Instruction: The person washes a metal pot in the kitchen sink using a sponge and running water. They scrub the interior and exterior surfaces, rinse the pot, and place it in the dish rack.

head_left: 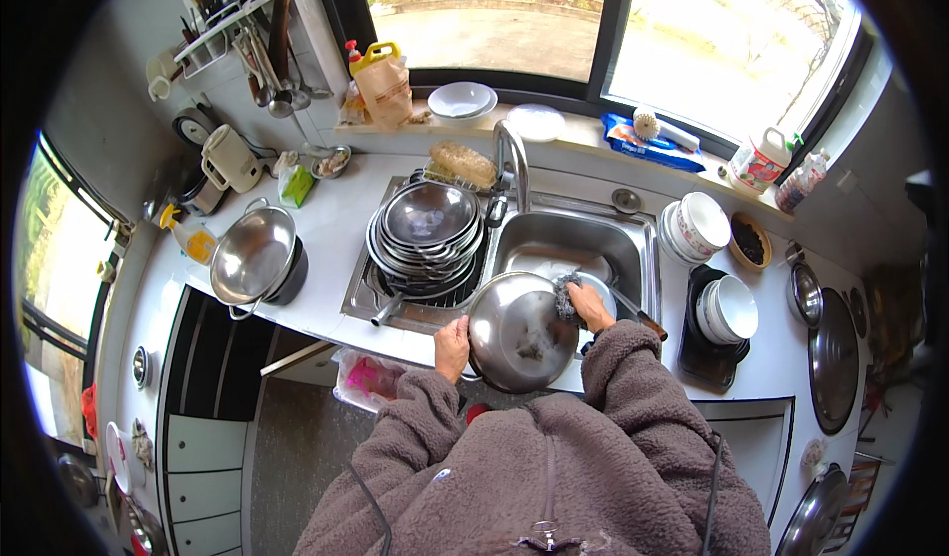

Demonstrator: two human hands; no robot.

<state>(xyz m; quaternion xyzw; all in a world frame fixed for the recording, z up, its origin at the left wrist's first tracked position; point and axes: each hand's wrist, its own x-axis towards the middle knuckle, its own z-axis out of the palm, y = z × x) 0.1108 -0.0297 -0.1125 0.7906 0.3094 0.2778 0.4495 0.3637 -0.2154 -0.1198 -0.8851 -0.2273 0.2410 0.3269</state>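
The white counter (326, 230) carries a steel pot (255, 256), stacked white bowls (700, 225) and a black tray (704, 358).

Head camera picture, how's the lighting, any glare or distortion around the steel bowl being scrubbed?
Head view: daylight through the window blows the outdoors out nearly white; the steel bowl, held by the left hand and scrubbed by the right hand with a scouring pad, shows soft reflections but no harsh glare; fisheye bends the counter edges; corners are black.

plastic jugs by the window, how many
2: a yellow-capped jug at the sill's left end, a white jug at its right. Others may be hidden.
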